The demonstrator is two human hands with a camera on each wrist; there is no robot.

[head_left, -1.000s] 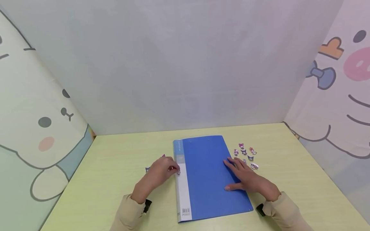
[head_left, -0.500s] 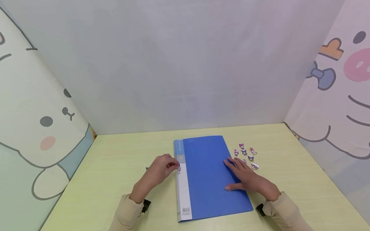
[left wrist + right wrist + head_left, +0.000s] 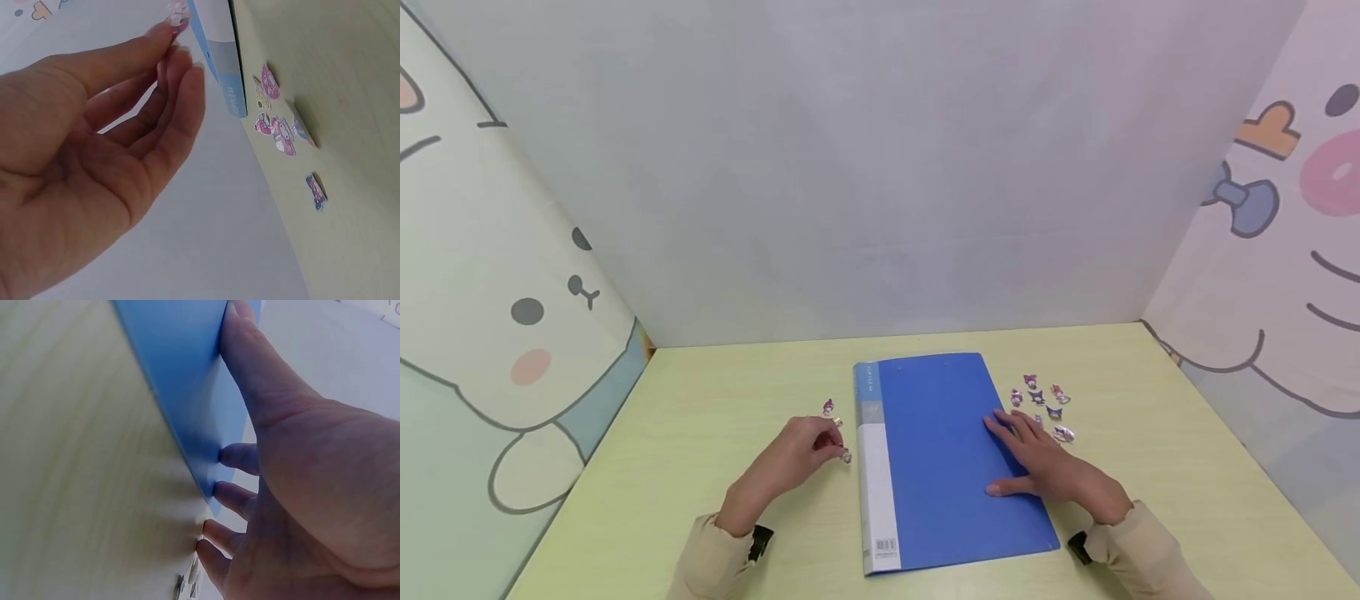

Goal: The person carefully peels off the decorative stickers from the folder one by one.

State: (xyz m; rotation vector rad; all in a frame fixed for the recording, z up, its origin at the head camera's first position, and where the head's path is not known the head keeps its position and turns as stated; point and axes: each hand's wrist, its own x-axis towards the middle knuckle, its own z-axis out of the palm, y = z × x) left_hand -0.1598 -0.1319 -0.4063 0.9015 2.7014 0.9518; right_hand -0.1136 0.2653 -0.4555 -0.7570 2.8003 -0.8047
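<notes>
A blue file folder (image 3: 947,492) with a white and light-blue spine (image 3: 877,483) lies flat on the table. Just left of that spine, my left hand (image 3: 786,458) pinches a small cartoon sticker (image 3: 179,17) between thumb and forefinger, held above the tabletop. Across the folder's right edge rests my right hand (image 3: 1045,462), fingers spread. In the right wrist view its thumb (image 3: 250,347) and two fingertips touch the blue cover, while the other fingertips reach past the edge.
Several loose stickers (image 3: 283,136) lie on the table beyond my left hand, some partly hidden in the head view. More stickers (image 3: 1037,397) are scattered right of the folder. A pale wall (image 3: 880,208) rises behind the table (image 3: 715,392), with cartoon-printed panels at both sides.
My left hand has drawn back from over the folder's spine to its left, carrying the sticker. Stickers behind that hand have come into view. The right hand keeps its place.
</notes>
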